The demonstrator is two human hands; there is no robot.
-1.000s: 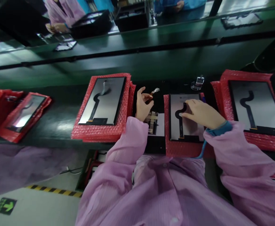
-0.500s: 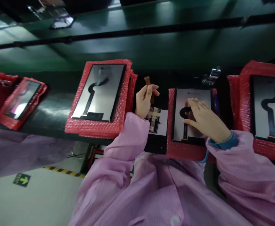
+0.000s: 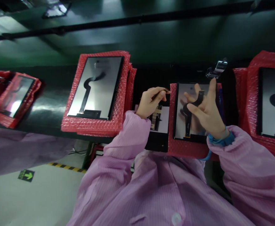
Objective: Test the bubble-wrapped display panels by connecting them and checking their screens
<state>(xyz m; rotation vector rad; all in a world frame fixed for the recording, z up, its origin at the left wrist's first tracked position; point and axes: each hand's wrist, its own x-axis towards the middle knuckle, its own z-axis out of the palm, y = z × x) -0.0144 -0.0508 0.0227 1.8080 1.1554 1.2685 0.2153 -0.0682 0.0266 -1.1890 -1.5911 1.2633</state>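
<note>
A display panel lies metal side up on red bubble wrap in front of me. Its black flex cable curves upward, the free end raised off the panel. My right hand is over the panel, thumb and fingers around that raised end, gripping it. Just left of the panel, my left hand pinches a small brownish flex strip. Below it, partly covered by the hand, is a dark component with tape on a white sheet.
Left stands a stack of red bubble wrap with another panel on top. A similar stack is at the right. Behind the middle panel lies a clear, shiny clip-like object. Another person's sleeve shows at the left.
My left hand has moved right toward the panel with the brownish strip. My right hand has gone from lying flat on the panel to lifting the black cable's end.
</note>
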